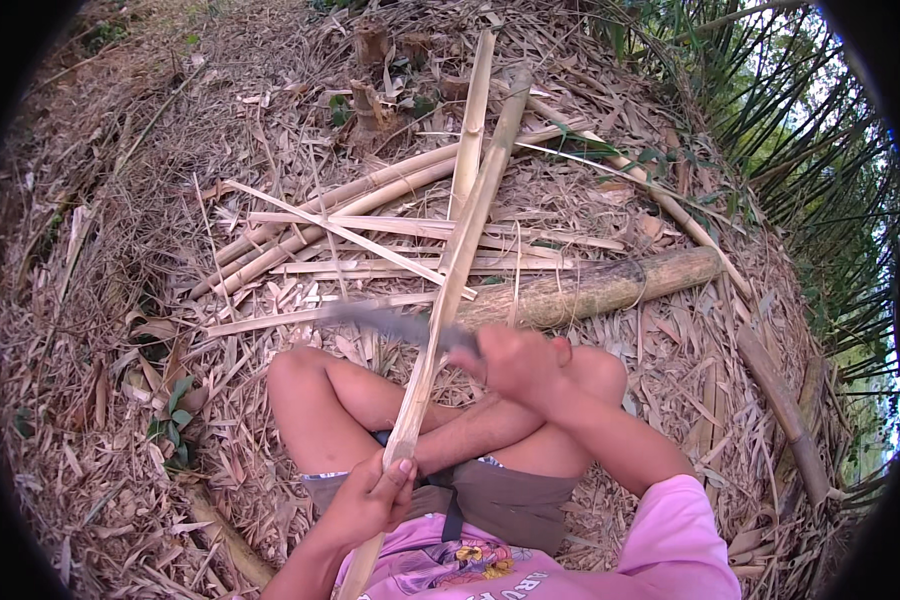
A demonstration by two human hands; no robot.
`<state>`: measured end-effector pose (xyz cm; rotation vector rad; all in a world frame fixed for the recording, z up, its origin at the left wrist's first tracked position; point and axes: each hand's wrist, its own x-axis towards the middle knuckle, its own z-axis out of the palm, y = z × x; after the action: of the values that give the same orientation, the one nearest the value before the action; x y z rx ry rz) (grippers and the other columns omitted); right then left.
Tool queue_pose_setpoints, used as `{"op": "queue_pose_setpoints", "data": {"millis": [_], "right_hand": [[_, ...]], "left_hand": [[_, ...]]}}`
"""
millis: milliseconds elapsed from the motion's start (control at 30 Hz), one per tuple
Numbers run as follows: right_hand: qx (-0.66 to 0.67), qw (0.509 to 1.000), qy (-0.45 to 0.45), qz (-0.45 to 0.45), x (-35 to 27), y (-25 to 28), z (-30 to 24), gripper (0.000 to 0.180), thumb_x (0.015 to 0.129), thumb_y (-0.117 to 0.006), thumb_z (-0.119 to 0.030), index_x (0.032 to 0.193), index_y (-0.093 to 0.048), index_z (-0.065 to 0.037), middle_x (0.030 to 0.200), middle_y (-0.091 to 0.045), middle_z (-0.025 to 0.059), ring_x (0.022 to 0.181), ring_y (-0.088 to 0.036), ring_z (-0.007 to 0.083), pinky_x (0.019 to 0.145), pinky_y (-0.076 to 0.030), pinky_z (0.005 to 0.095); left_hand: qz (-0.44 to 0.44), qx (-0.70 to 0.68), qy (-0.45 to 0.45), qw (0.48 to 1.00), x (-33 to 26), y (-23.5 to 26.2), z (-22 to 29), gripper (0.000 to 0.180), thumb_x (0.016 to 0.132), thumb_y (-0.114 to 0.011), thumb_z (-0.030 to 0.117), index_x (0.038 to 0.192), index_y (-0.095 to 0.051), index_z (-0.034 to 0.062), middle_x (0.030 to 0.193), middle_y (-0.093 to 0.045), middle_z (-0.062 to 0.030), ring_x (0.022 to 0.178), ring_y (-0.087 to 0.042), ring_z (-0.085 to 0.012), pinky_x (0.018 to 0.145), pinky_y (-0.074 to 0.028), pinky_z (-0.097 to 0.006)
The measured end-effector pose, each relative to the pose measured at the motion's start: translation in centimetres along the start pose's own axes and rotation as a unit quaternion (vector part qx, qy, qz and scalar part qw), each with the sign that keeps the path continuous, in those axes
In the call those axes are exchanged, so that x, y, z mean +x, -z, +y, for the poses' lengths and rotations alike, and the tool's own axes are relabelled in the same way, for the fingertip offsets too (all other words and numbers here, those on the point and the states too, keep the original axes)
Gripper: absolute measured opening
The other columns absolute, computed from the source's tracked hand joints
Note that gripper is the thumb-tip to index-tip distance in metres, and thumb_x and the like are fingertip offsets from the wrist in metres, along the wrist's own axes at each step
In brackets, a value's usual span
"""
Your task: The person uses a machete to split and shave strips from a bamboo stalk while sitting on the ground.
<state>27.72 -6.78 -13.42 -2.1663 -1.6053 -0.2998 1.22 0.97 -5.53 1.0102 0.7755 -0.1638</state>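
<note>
While left hand (370, 495) grips, bamboo strip (450, 270) crosses knife (390, 322).

A thick bamboo log (595, 287) lay across the dry leaf litter (100, 330); split bamboo strips (370, 245) were piled beside it. Green bamboo stalks (810, 150) stood to the right.

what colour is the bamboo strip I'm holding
Pale tan, straw-yellow, seen in the head view: the bamboo strip runs up from the left hand.
</note>
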Motion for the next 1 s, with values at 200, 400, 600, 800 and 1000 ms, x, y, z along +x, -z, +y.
{"op": "queue_pose_setpoints", "data": {"millis": [200, 400, 600, 800, 1000], "right_hand": [[-0.145, 0.989, -0.031, 0.006, 1.9, -0.9, 10.4, 0.064, 0.089, -0.050, -0.067, 0.068, -0.058, -0.007, 0.056, -0.058, 0.0106, 0.045, -0.061, 0.0260, 0.039, -0.048, 0.0415], [-0.054, 0.986, 0.023, -0.154, 2.9, 0.4, 1.2, 0.057, 0.094, -0.049, -0.059, 0.086, -0.064, -0.005, 0.073, -0.067, 0.0170, 0.071, -0.069, 0.0368, 0.061, -0.055, 0.0477], [-0.070, 0.955, -0.240, -0.161, 3.5, -0.2, 11.4, 0.058, 0.096, -0.045, -0.059, 0.093, -0.065, -0.004, 0.075, -0.067, 0.0185, 0.078, -0.069, 0.0398, 0.068, -0.056, 0.0484], [-0.091, 0.988, -0.020, -0.122, 1.2, -0.7, 5.2, 0.060, 0.097, -0.045, -0.058, 0.088, -0.065, -0.002, 0.073, -0.068, 0.0194, 0.063, -0.068, 0.0383, 0.059, -0.057, 0.0463], [-0.096, 0.927, -0.359, -0.051, 2.4, 0.4, 20.0, 0.064, 0.100, -0.039, -0.053, 0.082, -0.069, 0.000, 0.079, -0.067, 0.0263, 0.077, -0.065, 0.0466, 0.071, -0.052, 0.0542]], "left_hand": [[-0.045, -0.041, 0.057, 0.996, -2.0, 1.2, -1.8, 0.024, 0.107, -0.042, 0.026, 0.093, -0.047, 0.0075, 0.060, -0.037, 0.0031, 0.044, -0.031, -0.0066, 0.039, -0.026, -0.024], [-0.034, -0.056, 0.037, 0.997, -0.7, 1.0, -2.4, 0.021, 0.107, -0.042, 0.026, 0.095, -0.046, 0.0087, 0.060, -0.036, 0.0040, 0.045, -0.030, -0.0065, 0.040, -0.025, -0.024], [-0.092, -0.065, 0.093, 0.989, -2.8, 2.0, -3.0, 0.023, 0.107, -0.041, 0.029, 0.094, -0.044, 0.0104, 0.063, -0.030, 0.0051, 0.048, -0.024, -0.0066, 0.041, -0.020, -0.025], [-0.072, -0.063, 0.085, 0.992, -1.9, 2.5, -3.5, 0.021, 0.107, -0.041, 0.027, 0.093, -0.043, 0.0107, 0.063, -0.033, 0.0040, 0.048, -0.028, -0.0067, 0.042, -0.024, -0.025], [-0.084, -0.010, 0.103, 0.991, -6.1, 2.8, -3.9, 0.023, 0.106, -0.041, 0.029, 0.094, -0.044, 0.0096, 0.064, -0.031, 0.0035, 0.049, -0.028, -0.0081, 0.043, -0.025, -0.025]]}}
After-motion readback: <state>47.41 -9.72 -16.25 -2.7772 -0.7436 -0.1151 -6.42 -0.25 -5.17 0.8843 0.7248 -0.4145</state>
